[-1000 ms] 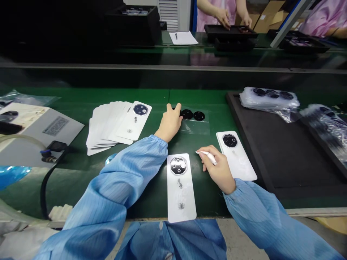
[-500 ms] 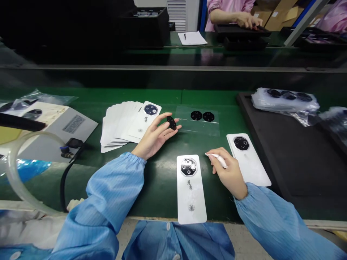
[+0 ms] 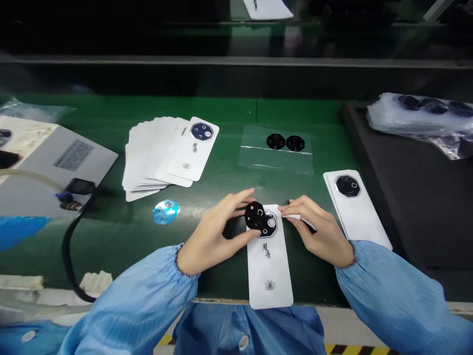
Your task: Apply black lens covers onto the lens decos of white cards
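My left hand (image 3: 218, 231) pinches a black octagonal camera lens cover (image 3: 253, 215) with small holes between thumb and fingers. It is held at the left side of the octagonal camera ring (image 3: 271, 224) on a white phone back cover (image 3: 269, 271), overlapping it partly. That back cover lies on the green bench in front of me. My right hand (image 3: 318, 229) is closed around a slim white pointed tool (image 3: 293, 216), its tip beside the ring's upper right; whether it is tweezers I cannot tell.
Fanned white back covers (image 3: 155, 153) lie left; more (image 3: 360, 212) rest right. Two black lens covers (image 3: 286, 142) sit on a clear bag (image 3: 275, 162). Shiny blue film (image 3: 166, 212) lies left of my hand. A white box-shaped device (image 3: 55, 167) and a black tray (image 3: 417, 207) flank the bench.
My left hand has brought the black lens cover down and right to the back cover's ring. My right hand has moved closer to it. Blue film now lies on the bench. The view has tilted down.
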Tool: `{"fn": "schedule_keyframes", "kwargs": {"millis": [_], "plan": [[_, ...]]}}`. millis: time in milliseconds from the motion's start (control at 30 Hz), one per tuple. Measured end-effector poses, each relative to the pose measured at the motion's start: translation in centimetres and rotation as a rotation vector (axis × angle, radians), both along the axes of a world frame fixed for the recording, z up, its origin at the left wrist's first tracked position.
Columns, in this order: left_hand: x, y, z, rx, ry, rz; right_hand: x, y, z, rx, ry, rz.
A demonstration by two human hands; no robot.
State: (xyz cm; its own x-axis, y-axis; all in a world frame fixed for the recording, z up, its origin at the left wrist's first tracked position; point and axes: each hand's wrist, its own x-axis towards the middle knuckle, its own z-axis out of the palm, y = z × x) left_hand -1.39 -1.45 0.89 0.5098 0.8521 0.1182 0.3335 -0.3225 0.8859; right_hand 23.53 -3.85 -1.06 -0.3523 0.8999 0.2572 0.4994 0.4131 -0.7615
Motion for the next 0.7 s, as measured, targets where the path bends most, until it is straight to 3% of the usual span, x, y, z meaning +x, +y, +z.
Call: {"fn": "schedule_keyframes", "kwargs": {"millis": [167,700], "plan": [[0.6,-0.6,-0.6,0.153,0.182,-0.089,-0.2,-0.1,0.2,0.007,-0.092,-0.004],[1.2,-0.6,-1.1,0.203,0.215,-0.159,-0.5,0.1,0.5,0.045,-0.115,0.023]]}}
